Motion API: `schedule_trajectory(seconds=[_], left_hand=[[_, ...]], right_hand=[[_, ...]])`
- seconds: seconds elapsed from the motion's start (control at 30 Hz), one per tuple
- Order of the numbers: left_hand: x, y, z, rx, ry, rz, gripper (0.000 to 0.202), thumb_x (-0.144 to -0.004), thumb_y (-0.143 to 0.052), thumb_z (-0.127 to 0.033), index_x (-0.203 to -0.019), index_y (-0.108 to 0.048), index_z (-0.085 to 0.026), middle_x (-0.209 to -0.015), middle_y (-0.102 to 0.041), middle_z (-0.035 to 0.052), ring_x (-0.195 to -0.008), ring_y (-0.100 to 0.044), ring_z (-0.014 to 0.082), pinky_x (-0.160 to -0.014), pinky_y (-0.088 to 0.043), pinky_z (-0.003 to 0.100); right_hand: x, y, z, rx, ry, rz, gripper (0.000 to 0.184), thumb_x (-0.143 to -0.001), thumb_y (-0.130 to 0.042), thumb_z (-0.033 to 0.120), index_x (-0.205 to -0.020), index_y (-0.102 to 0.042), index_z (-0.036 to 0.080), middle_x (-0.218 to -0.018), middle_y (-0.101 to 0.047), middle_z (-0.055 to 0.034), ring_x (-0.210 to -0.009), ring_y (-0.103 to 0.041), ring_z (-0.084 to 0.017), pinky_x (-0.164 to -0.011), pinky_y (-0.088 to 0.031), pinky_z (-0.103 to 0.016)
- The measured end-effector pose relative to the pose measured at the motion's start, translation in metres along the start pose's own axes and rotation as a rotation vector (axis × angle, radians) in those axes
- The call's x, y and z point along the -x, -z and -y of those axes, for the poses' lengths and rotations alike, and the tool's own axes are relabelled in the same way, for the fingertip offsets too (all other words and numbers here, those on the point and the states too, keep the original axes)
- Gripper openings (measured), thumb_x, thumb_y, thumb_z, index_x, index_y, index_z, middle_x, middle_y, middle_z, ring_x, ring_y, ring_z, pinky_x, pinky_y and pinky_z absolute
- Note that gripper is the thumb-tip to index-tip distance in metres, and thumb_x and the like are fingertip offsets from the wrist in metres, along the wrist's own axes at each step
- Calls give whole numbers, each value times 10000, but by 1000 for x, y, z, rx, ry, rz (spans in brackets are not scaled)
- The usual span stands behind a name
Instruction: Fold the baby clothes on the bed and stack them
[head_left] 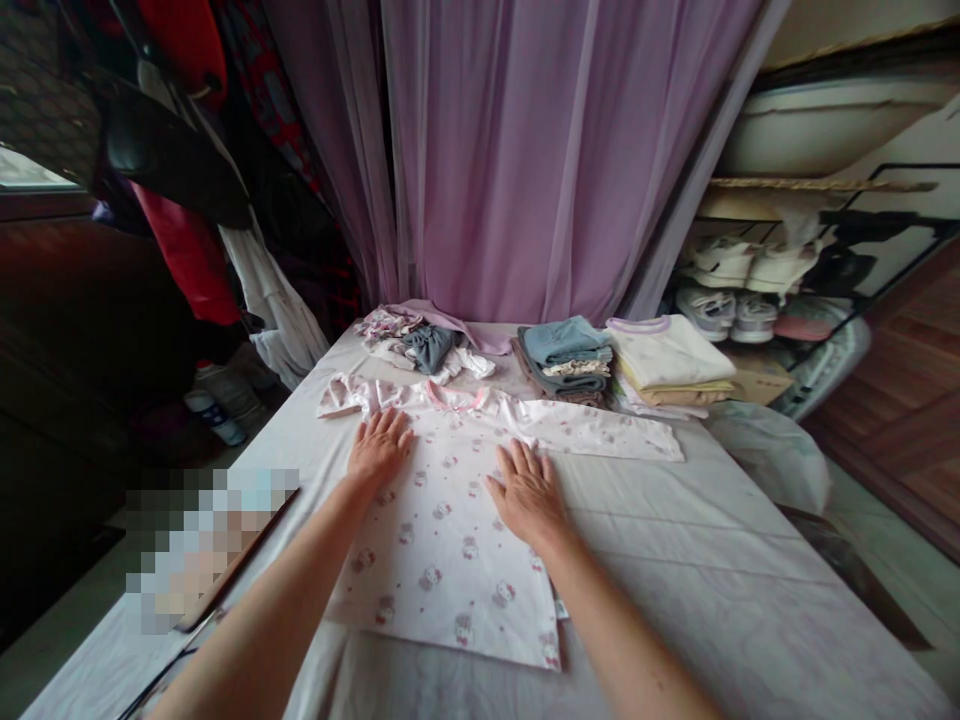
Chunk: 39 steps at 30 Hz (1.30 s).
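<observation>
A white long-sleeved child's shirt [442, 540] with a small cartoon print and a pink collar lies spread on the covered table. Its collar points away from me, and one sleeve stretches out to the right. My left hand [379, 446] rests flat on the shirt's upper left part, fingers stretched. On the upper right part, below the sleeve, my right hand [528, 492] lies flat with its fingers apart. Neither hand grips anything.
Beyond the shirt are a loose heap of clothes [431, 347], a folded dark and blue stack [566, 350] and a folded white and yellow stack [671, 355]. A blurred-out flat object [214, 550] lies left. A shoe rack [750, 270] stands right, a purple curtain [510, 150] behind.
</observation>
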<state>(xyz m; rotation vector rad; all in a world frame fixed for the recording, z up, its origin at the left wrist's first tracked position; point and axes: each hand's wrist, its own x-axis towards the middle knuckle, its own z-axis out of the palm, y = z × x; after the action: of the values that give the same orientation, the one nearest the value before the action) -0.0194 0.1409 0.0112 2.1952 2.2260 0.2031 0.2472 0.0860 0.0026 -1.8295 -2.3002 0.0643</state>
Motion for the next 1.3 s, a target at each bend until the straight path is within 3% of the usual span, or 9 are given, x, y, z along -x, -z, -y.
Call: schedule_trajectory(seconds=[0.17, 0.3, 0.4, 0.57, 0.7, 0.83, 0.97, 1.13, 1.3], left_hand=[[0, 3, -4, -17, 20, 15, 550, -990, -294, -458, -1478, -380, -218, -1578, -291, 92, -1462, -210, 305, -1157, -196, 556], [3, 6, -7, -27, 11, 39, 561, -987, -314, -455, -1477, -390, -192, -1587, -261, 100, -1469, -177, 320, -1169, -165, 564], [6, 5, -6, -17, -80, -75, 520, -996, -309, -393, -1439, -450, -161, -1534, -376, 104, -1450, -252, 295, -1183, -187, 522], [8, -2, -2, 76, -227, -188, 468, -998, -308, -337, -1326, -567, -126, -1373, -576, 113, -1333, -465, 251, -1152, -327, 439], [9, -4, 0, 101, -250, -194, 444, -986, -361, -340, -1304, -576, -118, -1360, -582, 135, -1304, -497, 267, -1115, -391, 441], [11, -3, -1, 125, -250, -176, 438, -996, -348, -351, -1299, -580, -137, -1351, -593, 114, -1287, -514, 243, -1100, -415, 393], [11, -5, 0, 120, -273, -132, 511, -999, -340, -420, -1379, -511, -123, -1417, -534, 116, -1358, -430, 262, -1142, -349, 419], [13, -5, 2, 115, -347, -75, 607, -984, -309, -546, -1480, -382, -203, -1515, -409, 73, -1425, -320, 267, -1168, -274, 454], [18, -1, 0, 149, -411, 25, 558, -1002, -261, -523, -1470, -395, -251, -1520, -402, 24, -1431, -312, 224, -1181, -238, 448]], right_hand=[[1, 1, 2, -13, -2, -8, 556, -966, -395, 448, -1428, -446, 142, -1534, -345, -183, -1419, -282, -324, -1114, -188, -557], [-12, 15, -4, -50, 10, -58, 353, -950, -435, 311, -1211, -636, 187, -1361, -571, -143, -1266, -484, -290, -1081, -260, -508], [-41, 31, -10, -51, 33, -81, 289, -927, -438, 227, -1062, -691, 199, -1179, -682, -107, -1101, -584, -236, -985, -365, -381], [-116, 47, 3, -32, 97, 9, 342, -938, -399, 215, -1145, -672, 206, -1195, -677, -88, -1103, -586, -210, -931, -392, -303], [-166, 37, 26, -40, 122, 62, 317, -919, -456, 248, -1143, -678, 220, -1168, -691, -85, -1093, -603, -207, -910, -409, -294], [-195, 18, 40, -54, 102, 105, 332, -881, -543, 401, -1126, -688, 230, -1110, -714, -83, -1036, -635, -218, -854, -435, -292], [-208, 6, 41, -65, 91, 93, 288, -860, -572, 456, -982, -725, 246, -1015, -734, -63, -1004, -642, -218, -844, -427, -289], [-216, -3, 39, -58, 65, 14, 316, -951, -440, 391, -1031, -687, 211, -1099, -703, -97, -1048, -615, -214, -859, -403, -298], [-225, -7, 46, -91, 93, 100, 316, -921, -482, 460, -927, -708, 239, -977, -735, -51, -906, -651, -179, -715, -412, -246]])
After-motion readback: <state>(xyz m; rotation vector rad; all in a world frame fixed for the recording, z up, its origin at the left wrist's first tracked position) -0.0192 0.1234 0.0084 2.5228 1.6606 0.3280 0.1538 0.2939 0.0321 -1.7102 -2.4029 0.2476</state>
